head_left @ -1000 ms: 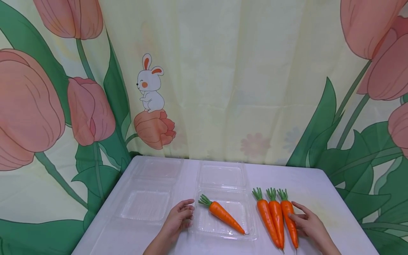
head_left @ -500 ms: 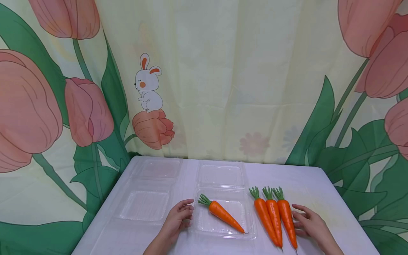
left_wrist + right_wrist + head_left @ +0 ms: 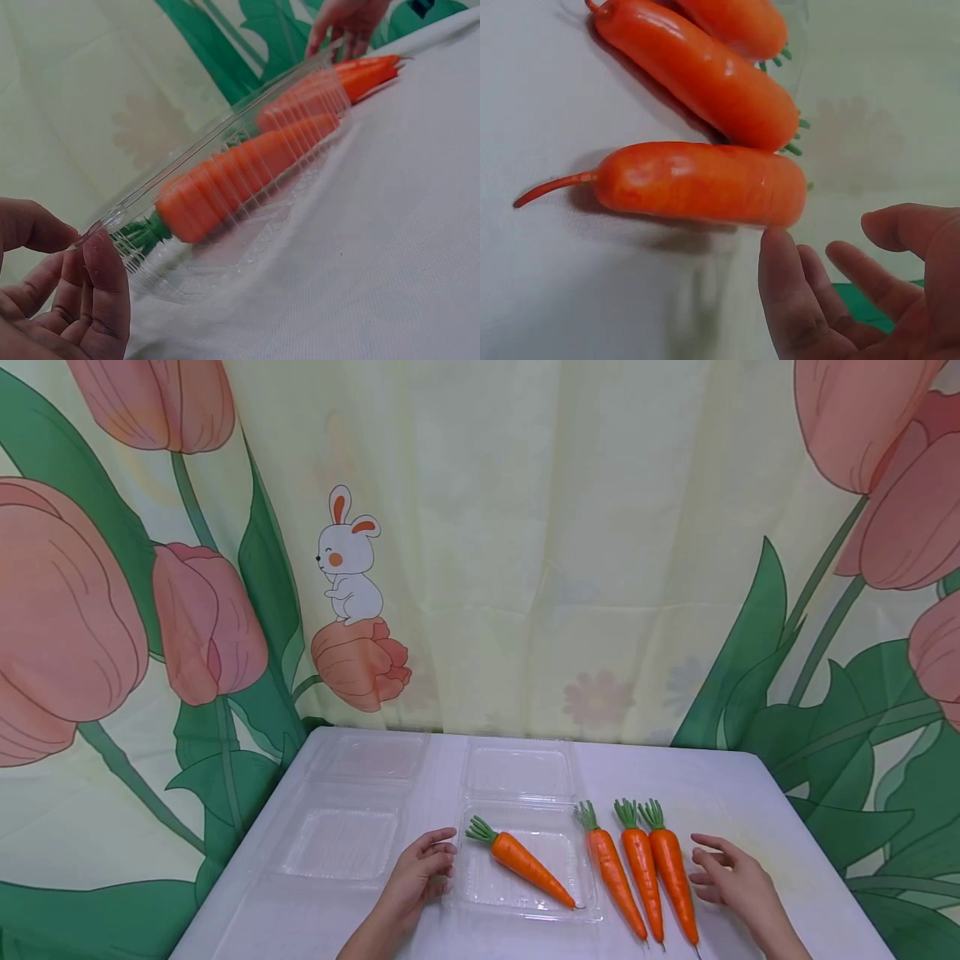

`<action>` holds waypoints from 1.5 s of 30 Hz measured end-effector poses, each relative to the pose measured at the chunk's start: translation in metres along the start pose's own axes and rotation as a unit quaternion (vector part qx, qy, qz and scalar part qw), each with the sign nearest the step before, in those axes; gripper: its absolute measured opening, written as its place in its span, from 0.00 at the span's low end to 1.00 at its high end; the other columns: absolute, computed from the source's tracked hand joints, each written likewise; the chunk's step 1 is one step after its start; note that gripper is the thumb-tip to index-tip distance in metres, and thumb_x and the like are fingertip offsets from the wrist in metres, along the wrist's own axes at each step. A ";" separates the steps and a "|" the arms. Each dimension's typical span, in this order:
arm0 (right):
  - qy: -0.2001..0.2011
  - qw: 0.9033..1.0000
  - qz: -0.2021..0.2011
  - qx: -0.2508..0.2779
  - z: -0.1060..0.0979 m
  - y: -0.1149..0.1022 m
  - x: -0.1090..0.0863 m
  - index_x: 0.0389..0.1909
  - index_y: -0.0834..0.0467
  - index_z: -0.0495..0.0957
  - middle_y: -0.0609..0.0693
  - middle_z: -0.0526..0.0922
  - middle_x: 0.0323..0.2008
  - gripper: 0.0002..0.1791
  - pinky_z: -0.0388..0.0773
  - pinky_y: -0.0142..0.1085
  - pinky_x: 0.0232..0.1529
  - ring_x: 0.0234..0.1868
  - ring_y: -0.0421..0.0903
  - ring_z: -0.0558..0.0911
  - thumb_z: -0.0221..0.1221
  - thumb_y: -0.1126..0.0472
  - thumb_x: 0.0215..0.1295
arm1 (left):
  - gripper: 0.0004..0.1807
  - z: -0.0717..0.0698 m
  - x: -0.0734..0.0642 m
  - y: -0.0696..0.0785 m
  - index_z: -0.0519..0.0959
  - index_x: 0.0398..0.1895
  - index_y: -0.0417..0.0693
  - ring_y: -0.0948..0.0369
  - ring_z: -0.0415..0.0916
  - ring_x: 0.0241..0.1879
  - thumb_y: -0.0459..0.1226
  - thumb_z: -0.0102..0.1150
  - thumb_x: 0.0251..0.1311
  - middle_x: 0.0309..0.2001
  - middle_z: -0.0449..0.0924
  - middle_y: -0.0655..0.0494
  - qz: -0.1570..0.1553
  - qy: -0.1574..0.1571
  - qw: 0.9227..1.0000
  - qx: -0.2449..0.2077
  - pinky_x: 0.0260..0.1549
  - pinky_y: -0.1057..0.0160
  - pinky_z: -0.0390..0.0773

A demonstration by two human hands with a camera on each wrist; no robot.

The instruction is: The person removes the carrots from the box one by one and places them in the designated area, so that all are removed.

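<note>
1 carrot (image 3: 522,862) is already in the open clear clamshell box (image 3: 592,893), lying diagonal, leaves toward the back left. 3 more carrots lie side by side on the white table (image 3: 780,827), just right of that box: left carrot (image 3: 611,870) right by the box's edge, middle carrot (image 3: 642,868), right carrot (image 3: 671,870) (tips point toward the person). So by my read approx. a quarter done, if the work is loading carrots into the box; 3 left outside.

L hand (image 3: 420,877) sits at the box's left rim, fingers loosely curled, fingertips (image 3: 101,259) at the rim in the wrist view; can't tell if it really pinches the plastic, looks more like steadying. R hand (image 3: 731,881) is relaxed and spread, holding nothing, just beside the right carrot; in the wrist view one fingertip (image 3: 780,259) is at or almost at that carrot (image 3: 697,184), contact unclear.

A 2nd clear box (image 3: 341,839) sits to the left w/ nothing in it, also open. Both lids are flipped back toward the tulip curtain (image 3: 525,568).
</note>
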State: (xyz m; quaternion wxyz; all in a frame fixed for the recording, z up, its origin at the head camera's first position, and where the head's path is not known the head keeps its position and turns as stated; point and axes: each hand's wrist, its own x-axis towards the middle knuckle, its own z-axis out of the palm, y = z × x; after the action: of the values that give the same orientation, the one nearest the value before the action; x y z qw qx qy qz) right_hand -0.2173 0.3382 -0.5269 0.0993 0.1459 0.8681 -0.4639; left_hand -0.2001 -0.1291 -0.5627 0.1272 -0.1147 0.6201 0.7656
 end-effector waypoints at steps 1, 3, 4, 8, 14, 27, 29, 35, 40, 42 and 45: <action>0.003 1.000 -0.004 -0.001 0.000 -0.002 -0.001 0.73 0.69 0.61 0.75 0.77 0.52 0.36 0.88 0.41 0.39 0.37 0.52 0.90 0.55 0.48 0.77 | 0.29 0.000 0.000 0.000 0.69 0.70 0.40 0.62 0.77 0.34 0.32 0.61 0.66 0.43 0.79 0.58 0.000 0.001 1.000 0.000 0.29 0.66 0.79; 0.009 1.000 -0.010 -0.005 0.000 -0.007 -0.002 0.73 0.68 0.62 0.76 0.76 0.54 0.35 0.88 0.41 0.39 0.38 0.52 0.90 0.54 0.48 0.77 | 0.29 0.000 -0.001 0.001 0.70 0.70 0.40 0.62 0.77 0.34 0.32 0.61 0.65 0.43 0.79 0.58 0.000 0.002 1.000 0.001 0.29 0.66 0.79; 0.010 1.000 -0.013 -0.005 0.000 -0.010 -0.003 0.73 0.68 0.62 0.76 0.76 0.55 0.35 0.88 0.41 0.39 0.38 0.53 0.90 0.54 0.48 0.77 | 0.29 0.000 -0.001 0.001 0.70 0.70 0.40 0.62 0.77 0.34 0.32 0.61 0.65 0.43 0.79 0.58 0.000 0.002 1.000 0.002 0.29 0.66 0.79; 0.015 1.000 -0.020 -0.008 0.002 -0.022 -0.007 0.73 0.67 0.63 0.75 0.76 0.57 0.35 0.88 0.41 0.41 0.40 0.53 0.89 0.54 0.48 0.77 | 0.29 0.000 -0.001 0.001 0.70 0.69 0.40 0.62 0.77 0.34 0.32 0.61 0.65 0.43 0.79 0.58 0.002 0.002 1.000 0.003 0.29 0.67 0.79; 0.017 0.999 -0.034 -0.006 0.010 -0.038 -0.013 0.72 0.66 0.65 0.74 0.77 0.56 0.31 0.88 0.43 0.42 0.40 0.50 0.88 0.54 0.52 0.78 | 0.29 0.000 -0.001 0.000 0.70 0.70 0.40 0.62 0.77 0.34 0.32 0.61 0.65 0.43 0.79 0.58 0.002 0.003 1.000 0.002 0.29 0.67 0.80; 0.012 0.998 -0.059 0.004 0.040 -0.065 -0.031 0.70 0.64 0.71 0.67 0.80 0.53 0.26 0.88 0.42 0.39 0.39 0.51 0.88 0.55 0.55 0.78 | 0.29 -0.001 -0.002 0.000 0.70 0.69 0.40 0.62 0.77 0.34 0.31 0.60 0.64 0.43 0.79 0.57 -0.004 -0.001 1.000 0.001 0.29 0.67 0.80; 0.012 0.998 -0.065 0.006 0.043 -0.069 -0.035 0.70 0.63 0.71 0.67 0.81 0.53 0.25 0.88 0.42 0.39 0.39 0.51 0.88 0.55 0.56 0.77 | 0.29 -0.001 -0.001 0.000 0.70 0.69 0.40 0.62 0.77 0.34 0.31 0.61 0.64 0.43 0.79 0.57 -0.003 -0.001 1.000 0.001 0.28 0.67 0.79; 0.006 0.996 -0.090 0.017 0.052 -0.080 -0.044 0.69 0.62 0.73 0.63 0.82 0.53 0.25 0.88 0.42 0.39 0.41 0.52 0.89 0.58 0.57 0.76 | 0.29 -0.002 -0.001 0.001 0.70 0.69 0.40 0.62 0.77 0.34 0.31 0.61 0.64 0.43 0.79 0.57 -0.003 -0.001 1.000 0.000 0.29 0.67 0.79; -0.015 0.995 -0.098 0.026 0.064 -0.091 -0.048 0.68 0.61 0.73 0.62 0.83 0.53 0.25 0.88 0.43 0.39 0.41 0.52 0.88 0.59 0.57 0.75 | 0.29 -0.001 -0.002 0.001 0.70 0.70 0.40 0.62 0.77 0.34 0.31 0.61 0.65 0.43 0.79 0.57 -0.001 0.000 1.000 -0.002 0.29 0.67 0.79; -0.018 0.994 -0.104 0.027 0.069 -0.094 -0.050 0.68 0.61 0.74 0.61 0.83 0.51 0.24 0.88 0.43 0.39 0.40 0.52 0.88 0.59 0.58 0.75 | 0.29 0.000 -0.002 0.001 0.70 0.70 0.40 0.62 0.77 0.34 0.31 0.61 0.65 0.43 0.79 0.58 0.000 -0.001 1.000 -0.003 0.29 0.67 0.79; -0.018 0.993 -0.116 0.027 0.079 -0.100 -0.053 0.66 0.61 0.76 0.58 0.84 0.48 0.23 0.88 0.41 0.37 0.39 0.51 0.89 0.60 0.60 0.74 | 0.29 0.000 -0.002 0.001 0.70 0.70 0.40 0.62 0.77 0.34 0.32 0.61 0.65 0.43 0.79 0.58 -0.001 -0.002 1.000 -0.004 0.29 0.66 0.79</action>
State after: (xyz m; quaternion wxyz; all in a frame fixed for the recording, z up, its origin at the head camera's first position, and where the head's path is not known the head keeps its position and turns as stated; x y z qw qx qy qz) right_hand -0.1988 0.2113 -0.4764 0.0565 0.0380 0.8644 -0.4982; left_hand -0.1985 -0.1292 -0.5614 0.1283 -0.1144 0.6167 0.7682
